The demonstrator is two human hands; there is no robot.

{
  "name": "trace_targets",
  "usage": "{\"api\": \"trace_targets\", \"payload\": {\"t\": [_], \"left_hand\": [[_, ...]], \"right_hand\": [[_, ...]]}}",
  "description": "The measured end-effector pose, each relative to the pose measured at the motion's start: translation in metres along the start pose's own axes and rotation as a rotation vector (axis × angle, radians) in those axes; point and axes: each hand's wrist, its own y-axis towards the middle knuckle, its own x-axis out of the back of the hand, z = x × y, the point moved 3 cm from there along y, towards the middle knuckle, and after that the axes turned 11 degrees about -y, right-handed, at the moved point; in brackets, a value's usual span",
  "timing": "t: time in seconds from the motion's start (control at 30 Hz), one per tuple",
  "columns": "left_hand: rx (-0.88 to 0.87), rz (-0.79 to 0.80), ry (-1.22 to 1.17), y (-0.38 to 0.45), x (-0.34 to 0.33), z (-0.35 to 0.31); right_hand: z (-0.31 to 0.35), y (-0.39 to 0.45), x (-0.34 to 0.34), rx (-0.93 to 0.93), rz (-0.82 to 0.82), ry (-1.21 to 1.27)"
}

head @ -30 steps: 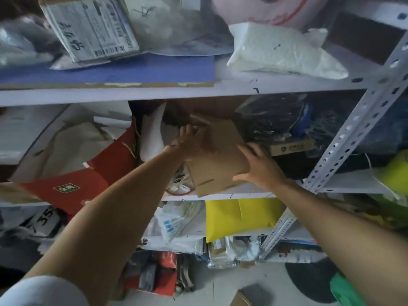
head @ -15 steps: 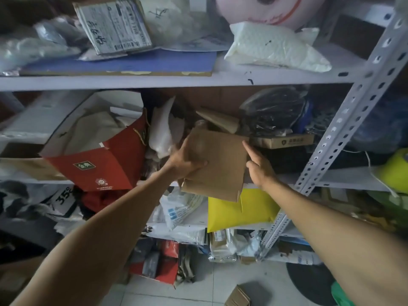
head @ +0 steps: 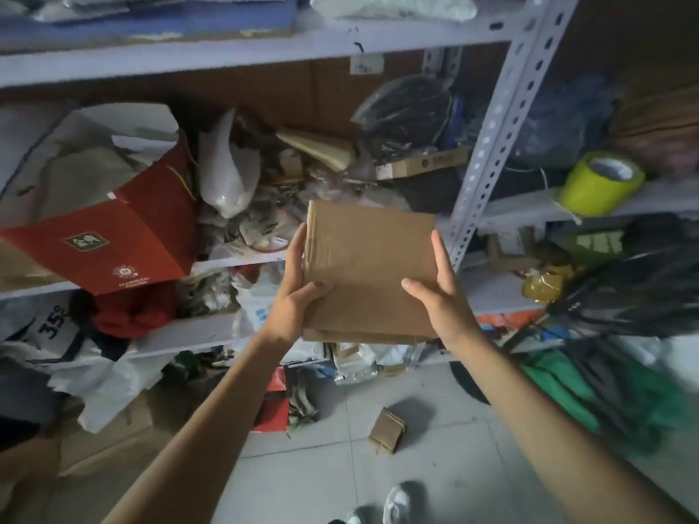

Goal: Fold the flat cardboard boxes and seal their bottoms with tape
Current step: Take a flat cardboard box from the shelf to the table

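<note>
Flat boxes (head: 368,270) held in the air before the shelf (head: 227,54), pinched at the side edges by left hand (head: 299,293) and right hand (head: 435,296); lower sheets, lightly clamped, could slip out onto the floor (head: 378,467).

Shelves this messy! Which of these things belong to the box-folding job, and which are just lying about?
For the job:
- flat cardboard boxes, held by the left hand and right hand
- yellow-green tape roll, on the right shelf

Lying about:
- red paper bag
- white plastic bag
- black bag
- small cardboard piece on the floor
</note>
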Motion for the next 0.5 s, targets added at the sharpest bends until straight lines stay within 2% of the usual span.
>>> {"api": "trace_targets", "payload": {"t": [0.13,0.2,0.3,0.37,0.43,0.5], "left_hand": [[0.119,0.219,-0.017,-0.011,-0.052,0.034],[0.158,0.383,-0.030,-0.022,-0.088,0.050],[0.235,0.639,-0.054,-0.051,-0.158,0.072],[0.350,0.808,-0.105,-0.086,-0.215,0.090],[0.439,0.877,-0.089,-0.120,-0.266,0.108],[0.452,1.017,-0.088,-0.165,-0.325,0.117]], "right_hand": [[-0.023,-0.077,0.051,-0.080,-0.263,-0.009],[-0.034,-0.123,0.081,-0.109,-0.425,-0.053],[-0.050,-0.211,0.116,-0.248,-0.624,-0.081],[-0.063,-0.285,0.139,-0.341,-0.812,-0.110],[-0.071,-0.352,0.154,-0.407,-0.993,-0.110],[-0.073,-0.424,0.168,-0.409,-1.154,-0.104]]}}
